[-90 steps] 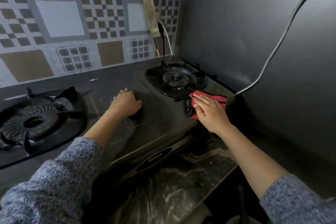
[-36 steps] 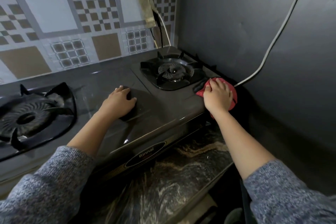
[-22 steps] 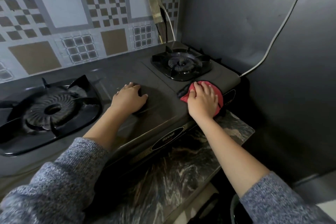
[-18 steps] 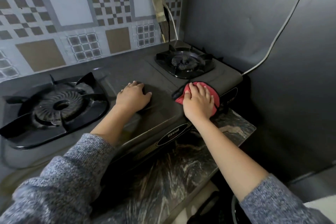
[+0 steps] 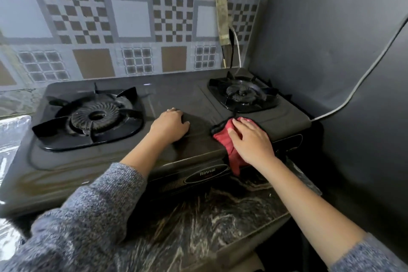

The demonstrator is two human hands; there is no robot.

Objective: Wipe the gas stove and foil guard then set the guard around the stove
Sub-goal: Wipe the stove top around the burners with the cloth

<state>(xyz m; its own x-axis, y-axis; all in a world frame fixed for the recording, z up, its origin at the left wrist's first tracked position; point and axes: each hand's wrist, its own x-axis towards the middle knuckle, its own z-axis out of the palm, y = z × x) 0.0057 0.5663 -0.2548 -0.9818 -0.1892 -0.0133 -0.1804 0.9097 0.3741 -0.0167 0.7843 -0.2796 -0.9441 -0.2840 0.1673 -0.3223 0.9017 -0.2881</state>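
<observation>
A dark two-burner gas stove (image 5: pixel 176 90) stands on a marbled counter, with a large burner (image 5: pixel 95 117) on the left and a small burner (image 5: pixel 242 93) at the right back. My left hand (image 5: pixel 170 125) rests palm down on the stove top between the burners, fingers curled, holding nothing. My right hand (image 5: pixel 251 139) presses flat on a red cloth (image 5: pixel 225 137) at the stove's front right edge; part of the cloth hangs over the front panel. Crinkled silver foil guard (image 5: pixel 11 139) shows at the far left edge, mostly cut off.
A patterned tile wall (image 5: pixel 132 17) runs behind the stove and a dark grey wall (image 5: pixel 331 40) closes the right side. A white cable (image 5: pixel 357 84) crosses that wall down to the stove's right corner. The marbled counter (image 5: pixel 209 223) edge lies in front.
My right hand has dragged the red cloth leftward from the stove's right corner along the front edge toward the middle. My left hand has stayed on the stove top.
</observation>
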